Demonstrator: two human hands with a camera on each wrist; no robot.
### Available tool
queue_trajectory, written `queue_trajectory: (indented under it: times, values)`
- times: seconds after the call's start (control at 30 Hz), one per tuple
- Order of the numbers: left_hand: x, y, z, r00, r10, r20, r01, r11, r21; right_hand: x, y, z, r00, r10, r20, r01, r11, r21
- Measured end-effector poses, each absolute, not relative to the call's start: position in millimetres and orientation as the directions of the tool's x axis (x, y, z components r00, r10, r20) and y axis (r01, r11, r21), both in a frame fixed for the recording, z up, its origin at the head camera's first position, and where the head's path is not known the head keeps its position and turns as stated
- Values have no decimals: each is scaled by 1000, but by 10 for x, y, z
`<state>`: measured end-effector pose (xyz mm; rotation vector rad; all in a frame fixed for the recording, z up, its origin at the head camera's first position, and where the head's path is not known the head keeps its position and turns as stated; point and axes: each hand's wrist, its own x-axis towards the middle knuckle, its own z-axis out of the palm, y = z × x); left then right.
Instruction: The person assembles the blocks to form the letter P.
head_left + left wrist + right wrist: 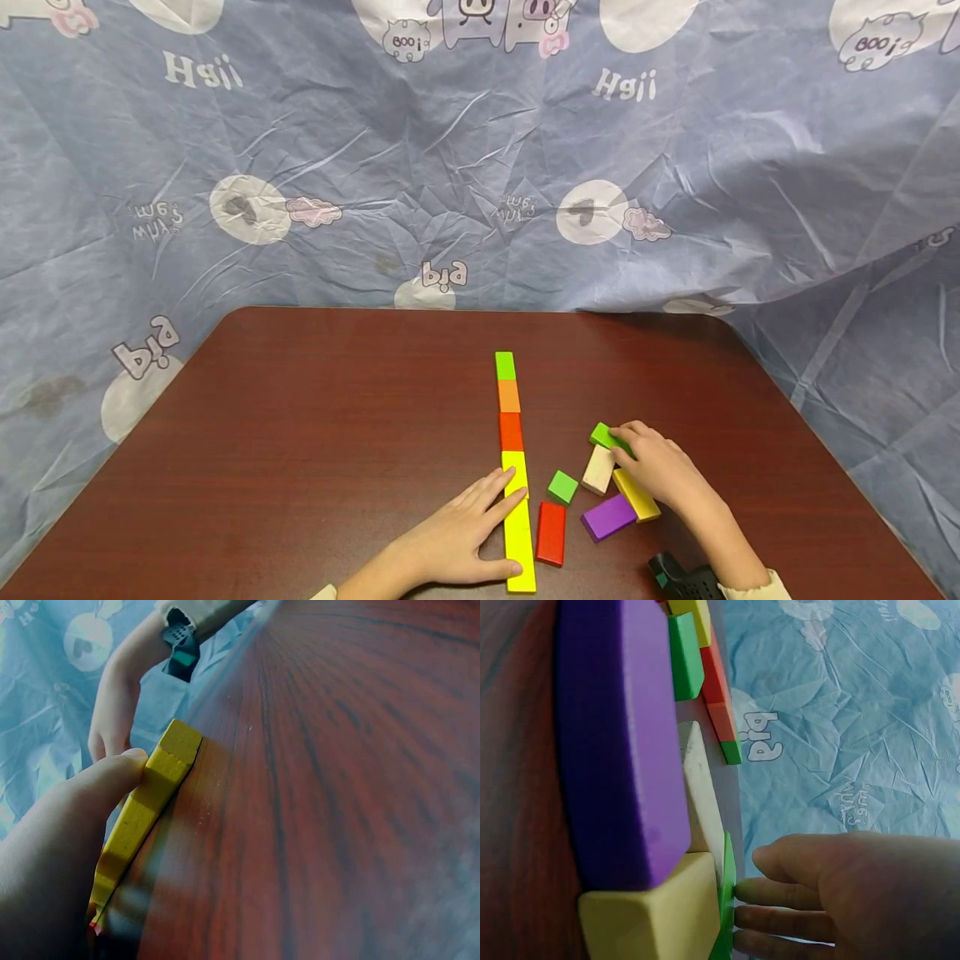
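We're resting our spread left hand (468,533) on the yellow blocks (518,537). Right of them, our right hand (663,468) is touching a green block (600,435), grip unclear; we're probably picking, needing a pinch.

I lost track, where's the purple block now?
In the head view, the purple block lies right of the loose red block, beside the gold block near the right hand.

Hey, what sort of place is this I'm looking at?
Probably an indoor play or filming corner: a dark reddish-brown table, colored toy blocks on it, and a wrinkled blue cartoon-print sheet behind it.
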<state>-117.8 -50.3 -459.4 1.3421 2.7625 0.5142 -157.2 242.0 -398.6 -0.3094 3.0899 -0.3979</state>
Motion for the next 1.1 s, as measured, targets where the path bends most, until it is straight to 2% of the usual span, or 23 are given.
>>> queue_trajectory:
  times: [0.4,0.73,1.1]
  values:
    - [-1173,-491,-4591,-624,774,112,765,575,289,-1580,2393,-4043,-972,-218,92,-234,942,-241]
    - [-1155,-493,-4582,-626,771,116,766,579,279,-1516,2234,-4018,-971,-219,98,-235,949,-209]
    - [-1164,-494,-4579,-630,769,105,759,582,293,-1835,2119,-4039,-951,-297,91,-309,933,-186]
